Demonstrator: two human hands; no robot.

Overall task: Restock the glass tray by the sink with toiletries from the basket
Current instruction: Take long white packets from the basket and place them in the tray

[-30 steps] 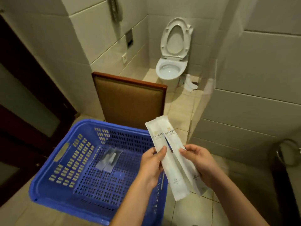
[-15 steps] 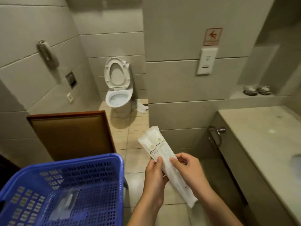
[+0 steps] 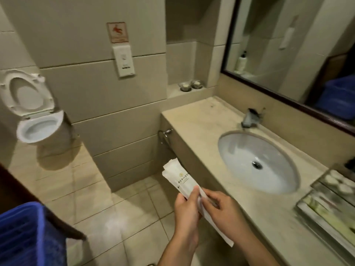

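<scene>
Two long white toiletry packets (image 3: 179, 177) with a gold logo are held together in front of the counter's edge. My left hand (image 3: 187, 208) grips them from the left and my right hand (image 3: 221, 207) pinches them from the right. The glass tray (image 3: 326, 212) sits on the counter at the far right, past the sink, holding several wrapped items and round white pieces; it is blurred. Only a corner of the blue basket (image 3: 25, 233) shows at the bottom left.
The beige stone counter (image 3: 201, 120) holds an oval white sink (image 3: 257, 162) with a tap (image 3: 251, 118) behind it. A mirror (image 3: 288, 45) hangs above. The toilet (image 3: 36, 112) stands at left with its lid up. Two small glass dishes (image 3: 191, 85) rest on a ledge.
The view has swung right from the basket and toilet to the counter and sink. Both hands carried the two packets along, and the glass tray has come into sight.
</scene>
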